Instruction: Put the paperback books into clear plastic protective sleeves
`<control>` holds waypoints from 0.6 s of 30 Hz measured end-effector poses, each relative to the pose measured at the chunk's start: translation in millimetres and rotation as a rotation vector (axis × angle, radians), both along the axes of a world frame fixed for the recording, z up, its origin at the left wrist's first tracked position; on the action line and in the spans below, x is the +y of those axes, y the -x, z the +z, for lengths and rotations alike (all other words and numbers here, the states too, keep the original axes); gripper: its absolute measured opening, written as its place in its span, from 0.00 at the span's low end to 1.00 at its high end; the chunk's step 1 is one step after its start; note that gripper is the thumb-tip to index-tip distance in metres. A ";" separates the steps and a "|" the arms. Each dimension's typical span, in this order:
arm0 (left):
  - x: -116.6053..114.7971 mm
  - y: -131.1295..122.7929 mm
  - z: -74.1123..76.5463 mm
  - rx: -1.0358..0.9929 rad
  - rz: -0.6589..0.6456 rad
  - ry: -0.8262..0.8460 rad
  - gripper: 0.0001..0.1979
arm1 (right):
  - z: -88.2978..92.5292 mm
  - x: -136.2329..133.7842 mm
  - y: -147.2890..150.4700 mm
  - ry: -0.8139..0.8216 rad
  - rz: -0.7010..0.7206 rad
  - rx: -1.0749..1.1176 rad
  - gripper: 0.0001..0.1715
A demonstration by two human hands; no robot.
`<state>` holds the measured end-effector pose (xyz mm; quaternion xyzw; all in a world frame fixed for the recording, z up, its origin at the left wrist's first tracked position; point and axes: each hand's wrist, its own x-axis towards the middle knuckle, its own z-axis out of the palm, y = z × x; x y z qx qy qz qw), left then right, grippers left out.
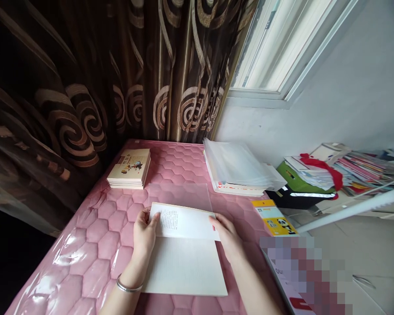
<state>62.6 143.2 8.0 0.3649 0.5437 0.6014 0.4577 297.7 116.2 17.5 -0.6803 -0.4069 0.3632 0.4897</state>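
The open book [184, 249] is smooth, matt paper — the quilted pink cloth [108, 232] beneath wears glossy clear plastic [68, 249]. The bangle [129, 285] is shiny metal.

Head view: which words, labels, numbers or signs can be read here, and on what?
Nothing is clearly legible.
Open book: printed lines too small to read.
Stacked books: cover lettering too small to read.
Yellow booklet: printing too small to read.
Pixelated item: obscured, unreadable.

bare forearms [249, 280], a thin silver bangle [129, 285] on the left wrist [133, 272]
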 end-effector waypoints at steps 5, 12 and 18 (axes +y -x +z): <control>-8.3 3.3 9.4 0.064 -0.068 -0.003 0.21 | -6.5 2.8 -1.8 0.032 0.041 0.133 0.27; -11.7 4.2 9.2 0.029 -0.087 -0.017 0.19 | -7.1 3.2 -3.2 0.065 0.041 0.172 0.29; -10.2 5.7 8.7 -0.008 -0.118 -0.002 0.19 | 3.3 1.7 -5.7 0.080 0.133 0.455 0.24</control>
